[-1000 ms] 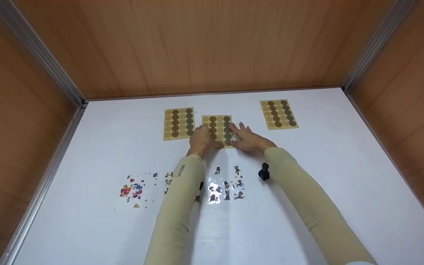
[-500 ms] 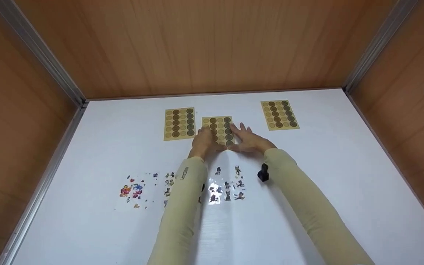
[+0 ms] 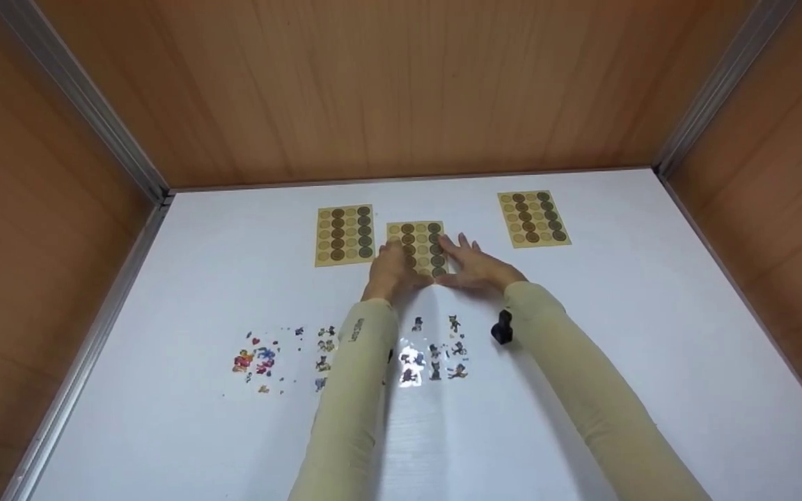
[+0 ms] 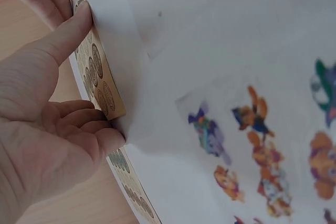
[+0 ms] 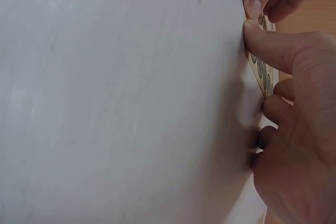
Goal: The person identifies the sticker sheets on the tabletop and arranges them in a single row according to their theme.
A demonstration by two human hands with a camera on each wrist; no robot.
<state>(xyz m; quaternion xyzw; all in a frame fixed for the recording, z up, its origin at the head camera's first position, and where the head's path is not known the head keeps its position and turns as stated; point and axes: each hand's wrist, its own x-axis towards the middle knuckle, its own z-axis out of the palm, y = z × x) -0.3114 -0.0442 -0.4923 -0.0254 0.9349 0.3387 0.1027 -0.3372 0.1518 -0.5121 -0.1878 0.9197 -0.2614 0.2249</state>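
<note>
And there lay the middle sheet [image 3: 422, 249] on the bench [image 3: 484, 445], left hand [image 3: 393, 270] at its left edge, fingers loosely bent, right hand [image 3: 479, 268] at its right, fingers spread, thumbs nearly meeting in front, seemingly keeping it straight!

Matt paper sheet [image 3: 423, 240], glossy film [image 3: 411, 367], smooth tabletop [image 3: 484, 431], wood-grained wall [image 3: 373, 83]

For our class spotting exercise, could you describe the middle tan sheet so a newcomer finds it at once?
On the white table, look toward the wooden back wall. Find the tan sheet of printed circles between the left hand and right hand. Unlike the left sheet and right sheet, it has both hands touching its edges.
</note>
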